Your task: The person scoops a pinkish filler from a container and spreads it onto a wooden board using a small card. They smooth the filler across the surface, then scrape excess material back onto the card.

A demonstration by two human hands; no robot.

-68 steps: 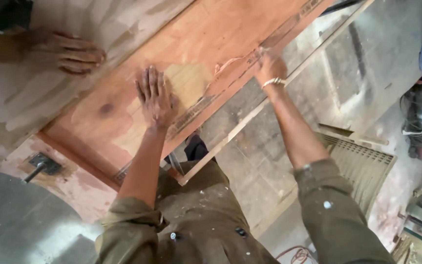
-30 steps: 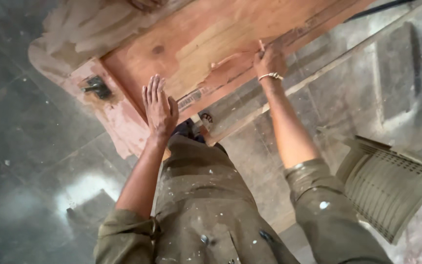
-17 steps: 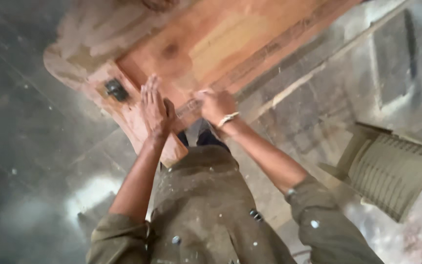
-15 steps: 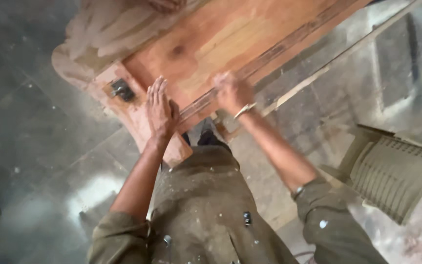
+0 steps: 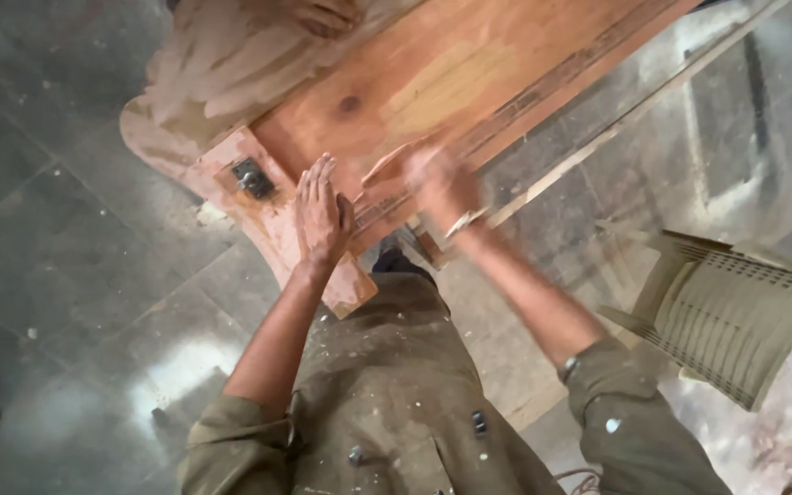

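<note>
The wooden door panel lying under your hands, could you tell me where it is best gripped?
Probably at the near corner of the wooden door panel, from the floor side: that end overhangs open floor, and the left hand already lies flat there beside the blurred right hand. A small metal fitting sits just left; avoid it.

The right hand (image 5: 437,183) has been drawn along the wooden door (image 5: 451,78) edge, from far up it to just beside the left hand (image 5: 321,215).
</note>
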